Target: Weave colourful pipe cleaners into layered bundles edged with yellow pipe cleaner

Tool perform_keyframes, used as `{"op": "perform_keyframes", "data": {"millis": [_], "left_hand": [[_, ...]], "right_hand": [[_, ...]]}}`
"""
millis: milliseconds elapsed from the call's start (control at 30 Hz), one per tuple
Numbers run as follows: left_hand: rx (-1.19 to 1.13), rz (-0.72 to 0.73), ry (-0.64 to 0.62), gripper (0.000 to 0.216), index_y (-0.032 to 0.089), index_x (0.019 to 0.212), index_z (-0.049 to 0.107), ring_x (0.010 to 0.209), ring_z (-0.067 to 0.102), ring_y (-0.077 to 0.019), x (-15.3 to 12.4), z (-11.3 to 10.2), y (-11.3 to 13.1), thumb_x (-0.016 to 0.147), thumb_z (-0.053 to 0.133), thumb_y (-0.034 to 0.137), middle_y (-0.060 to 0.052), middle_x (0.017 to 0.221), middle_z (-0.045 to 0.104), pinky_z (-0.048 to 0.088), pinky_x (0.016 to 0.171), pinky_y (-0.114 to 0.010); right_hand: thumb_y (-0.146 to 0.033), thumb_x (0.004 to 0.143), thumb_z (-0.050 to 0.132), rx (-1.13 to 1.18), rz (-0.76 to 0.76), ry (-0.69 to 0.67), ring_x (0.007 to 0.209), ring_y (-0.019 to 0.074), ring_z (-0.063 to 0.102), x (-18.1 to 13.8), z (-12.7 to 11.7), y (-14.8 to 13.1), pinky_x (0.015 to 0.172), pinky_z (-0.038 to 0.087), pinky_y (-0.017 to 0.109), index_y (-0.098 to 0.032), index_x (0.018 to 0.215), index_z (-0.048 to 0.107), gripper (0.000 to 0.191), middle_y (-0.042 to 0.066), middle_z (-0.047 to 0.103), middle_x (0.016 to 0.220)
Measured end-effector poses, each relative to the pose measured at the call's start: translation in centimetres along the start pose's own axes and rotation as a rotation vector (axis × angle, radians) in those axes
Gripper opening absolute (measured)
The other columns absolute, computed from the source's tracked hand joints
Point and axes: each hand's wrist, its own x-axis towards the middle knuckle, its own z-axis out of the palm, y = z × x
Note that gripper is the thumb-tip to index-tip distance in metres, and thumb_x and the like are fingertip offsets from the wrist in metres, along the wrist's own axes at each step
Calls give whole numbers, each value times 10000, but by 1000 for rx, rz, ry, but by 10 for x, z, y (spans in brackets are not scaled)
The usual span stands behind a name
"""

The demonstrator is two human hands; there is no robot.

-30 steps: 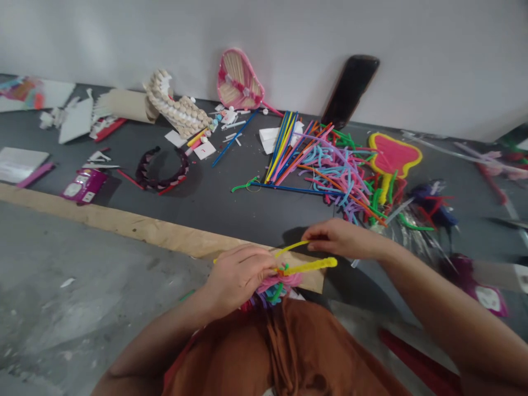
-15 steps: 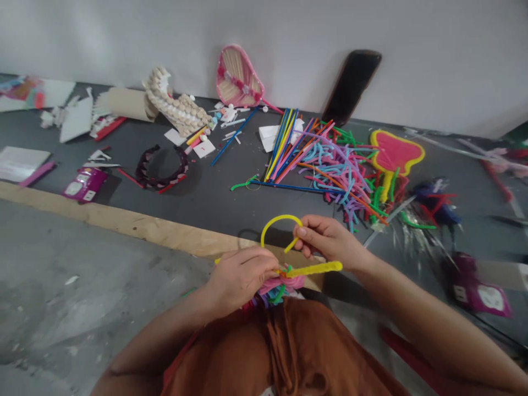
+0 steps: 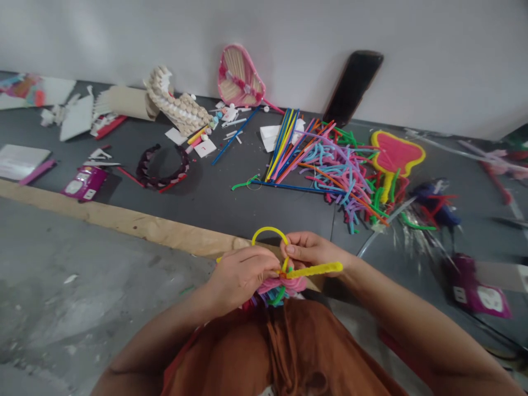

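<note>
My left hand is closed on a pipe-cleaner craft held near my chest. The craft has pink, blue, green and purple fuzzy stems, partly covered by that hand. A thick yellow stick, seemingly wrapped in fuzzy stem, juts from it to the right. A yellow pipe cleaner arches up in a loop from behind my left fingers. My right hand pinches this pipe cleaner near its free end, which points down at the base of the yellow stick, by a small orange-red spot.
Beyond my hands, a pile of colourful pipe cleaners covers the dark table. Around it are a pink and yellow wand, a leaning phone, a braided headband, a pink fan-like piece and a purple packet.
My right hand has moved left and slightly down, bringing the pipe cleaner's end to the craft. The yellow loop has become smaller and lower. My left hand stays in place.
</note>
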Motion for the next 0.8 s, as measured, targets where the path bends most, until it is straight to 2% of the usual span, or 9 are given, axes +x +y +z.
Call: {"op": "perform_keyframes", "data": {"millis": [67, 233, 367, 467, 533, 600, 667, 800], "left_hand": [[4, -4, -6, 180, 171, 902, 673, 820, 694, -143, 0, 1, 0, 919, 494, 175, -53, 874, 739, 566, 777, -243], [10, 49, 77, 192, 171, 874, 680, 856, 687, -133, 0, 1, 0, 916, 495, 147, -53, 897, 732, 551, 772, -220], [42, 37, -11, 245, 201, 936, 695, 946, 680, -138, 0, 3, 0, 920, 462, 128, -46, 1019, 732, 540, 832, -243], [46, -21, -119, 266, 216, 978, 695, 1025, 662, -151, 1, 4, 0, 926, 446, 140, -44, 1149, 706, 520, 904, -283], [18, -65, -162, 256, 216, 1014, 685, 1018, 665, -153, 2, 4, 0, 931, 449, 163, -41, 1140, 712, 511, 918, -293], [-3, -106, -188, 239, 211, 1034, 675, 974, 674, -155, 4, 5, -2, 933, 460, 187, -38, 1076, 732, 509, 900, -294], [3, -135, -195, 206, 202, 973, 679, 883, 680, -154, 6, 4, -3, 930, 478, 214, -31, 955, 747, 512, 826, -276], [14, -169, -190, 189, 192, 845, 662, 733, 642, -135, 6, 5, -7, 927, 496, 234, -4, 770, 701, 469, 685, -234]], "right_hand": [[-440, 695, 793, 46, 9, -9, 484, 45, 515, 1, 2, 2, 455, 370, 154, -131, 741, 636, 350, -16, 646, 627], [-391, 601, 859, 84, 48, -30, 567, 74, 585, 3, 4, 11, 554, 449, 186, -126, 732, 684, 343, -9, 662, 654], [-411, 595, 855, 11, 71, -50, 587, 83, 583, 7, 4, 18, 591, 457, 202, -131, 789, 693, 378, -15, 651, 663], [-512, 703, 753, -189, -1, -104, 664, 107, 578, 4, 4, 15, 652, 467, 235, -130, 849, 689, 414, 4, 656, 738], [-576, 806, 618, -391, -68, -142, 746, 127, 568, -1, 3, 9, 698, 465, 254, -128, 911, 677, 463, 28, 658, 834], [-571, 887, 501, -599, -97, -153, 791, 138, 551, -7, 1, 2, 709, 455, 257, -129, 944, 663, 474, 44, 654, 899], [-534, 933, 436, -738, -83, -147, 787, 141, 544, -13, -4, -3, 707, 450, 256, -129, 946, 656, 461, 49, 655, 903], [-454, 981, 350, -893, -122, -4, 758, 145, 570, -27, -13, -10, 697, 459, 255, -138, 938, 644, 434, 52, 670, 864]]}}
